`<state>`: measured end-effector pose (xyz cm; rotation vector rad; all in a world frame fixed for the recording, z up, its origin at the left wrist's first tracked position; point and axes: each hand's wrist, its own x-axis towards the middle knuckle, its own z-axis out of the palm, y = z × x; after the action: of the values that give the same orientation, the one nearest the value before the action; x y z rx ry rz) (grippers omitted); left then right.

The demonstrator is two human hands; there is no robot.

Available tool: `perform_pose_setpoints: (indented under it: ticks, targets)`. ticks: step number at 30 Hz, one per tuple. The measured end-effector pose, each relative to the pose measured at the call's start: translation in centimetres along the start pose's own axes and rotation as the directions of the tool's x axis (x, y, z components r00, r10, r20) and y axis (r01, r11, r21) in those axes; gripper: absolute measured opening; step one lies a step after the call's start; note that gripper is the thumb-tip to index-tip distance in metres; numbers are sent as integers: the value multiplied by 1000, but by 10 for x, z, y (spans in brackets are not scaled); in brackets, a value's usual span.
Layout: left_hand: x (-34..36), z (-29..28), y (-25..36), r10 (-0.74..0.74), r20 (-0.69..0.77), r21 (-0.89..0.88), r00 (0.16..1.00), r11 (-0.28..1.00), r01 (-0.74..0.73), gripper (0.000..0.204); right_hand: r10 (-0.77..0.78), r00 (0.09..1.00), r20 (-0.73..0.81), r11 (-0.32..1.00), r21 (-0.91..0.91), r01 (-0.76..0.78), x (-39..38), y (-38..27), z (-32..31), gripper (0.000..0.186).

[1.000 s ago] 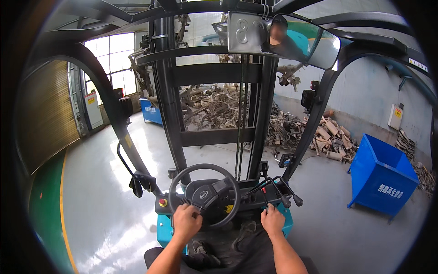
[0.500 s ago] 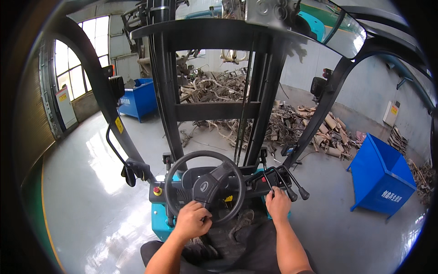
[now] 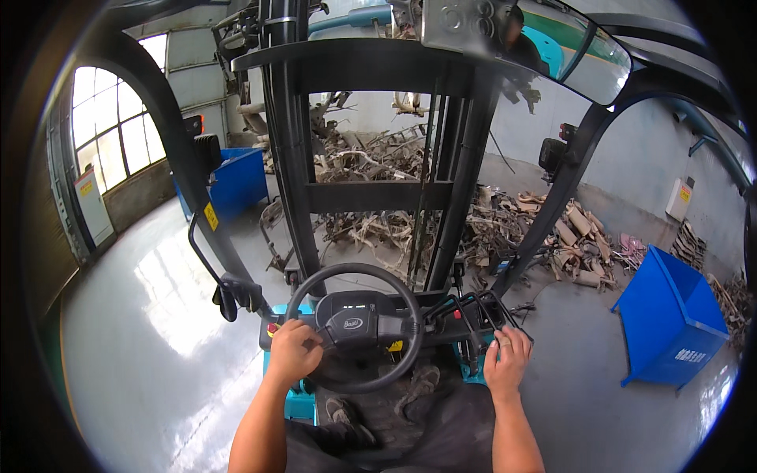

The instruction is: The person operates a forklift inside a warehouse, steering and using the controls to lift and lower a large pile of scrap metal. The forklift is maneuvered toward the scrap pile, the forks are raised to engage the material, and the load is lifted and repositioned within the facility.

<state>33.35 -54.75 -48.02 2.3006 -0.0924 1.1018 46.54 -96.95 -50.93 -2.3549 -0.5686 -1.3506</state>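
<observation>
My left hand (image 3: 295, 350) is curled around the left rim of the steering wheel (image 3: 352, 324), which sits before me. My right hand (image 3: 509, 359) is at the control levers (image 3: 469, 322), right of the wheel (whether its fingers clamp one, I can't quite tell). Scrap metal (image 3: 378, 232) lies beyond the forklift mast (image 3: 378, 197).

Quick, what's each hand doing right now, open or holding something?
Left hand: curled closed over the left side of the steering wheel.
Right hand: fingers bent at the control levers; can't tell if it's gripping.
</observation>
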Motion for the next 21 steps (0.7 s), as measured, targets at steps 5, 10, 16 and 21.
perform_pose_setpoints:
  ticks: [5, 10, 16, 21]
  targets:
    - [-7, 2, -2, -37, -19, -19, 999, 999, 37, 9, 41, 994, 97, 983, 173, -58, -5, 18, 17, 36]
    - [-8, -1, 2, 5, -53, -16, 999, 1000, -6, 8, 4, 997, 79, 961, 276, -26, 1, 22, 21, 60]
    - [-16, 2, 22, -34, -117, -8, 993, 999, 33, 8, -50, 992, 119, 962, 273, 16, 30, 27, 18, 58]
    - [-27, 8, 31, -76, -138, 0, 988, 997, 76, 7, -65, 991, 118, 963, 267, 31, 24, 26, 18, 57]
